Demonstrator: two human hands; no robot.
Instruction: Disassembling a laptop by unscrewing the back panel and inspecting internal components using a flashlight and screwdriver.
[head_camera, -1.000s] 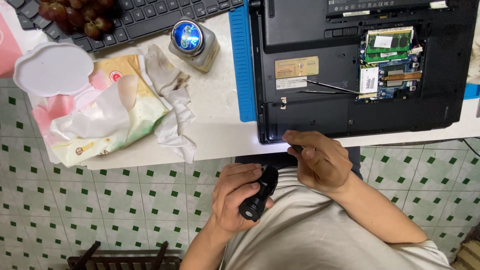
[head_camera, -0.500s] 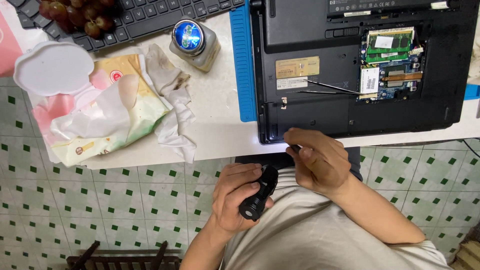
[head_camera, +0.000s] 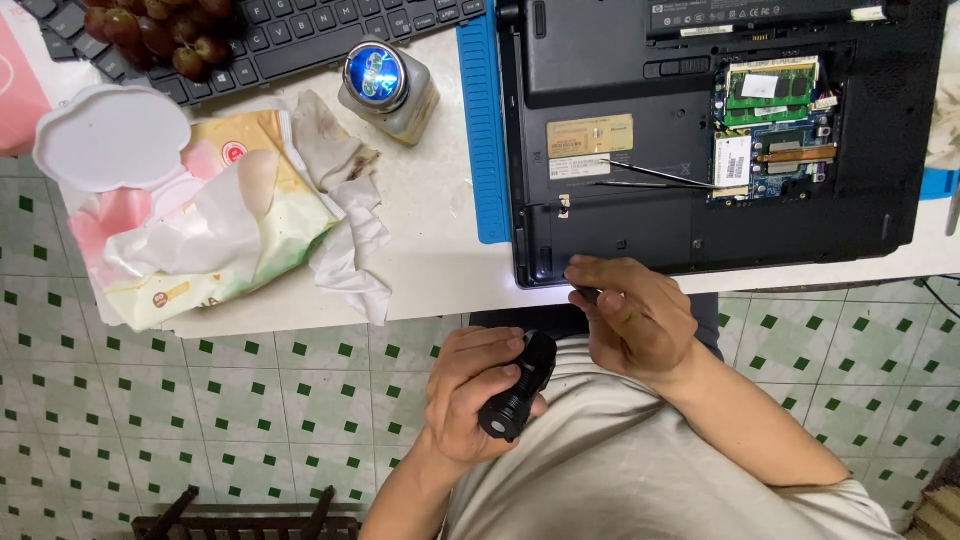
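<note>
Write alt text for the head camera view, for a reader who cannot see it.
Seen from above, a seated person's left hand grips a small black flashlight in their lap while the right hand holds a dark tool at the near edge of an upturned black laptop with its circuit boards exposed. To the left on the white table lie an open wet-wipe pack and crumpled wipes.

Pale beige T-shirt (head_camera: 640, 470); forearms bare; no gloves.

Bare table (head_camera: 440, 250) between crumpled wipes (head_camera: 345, 215) and laptop (head_camera: 620, 235)
</note>
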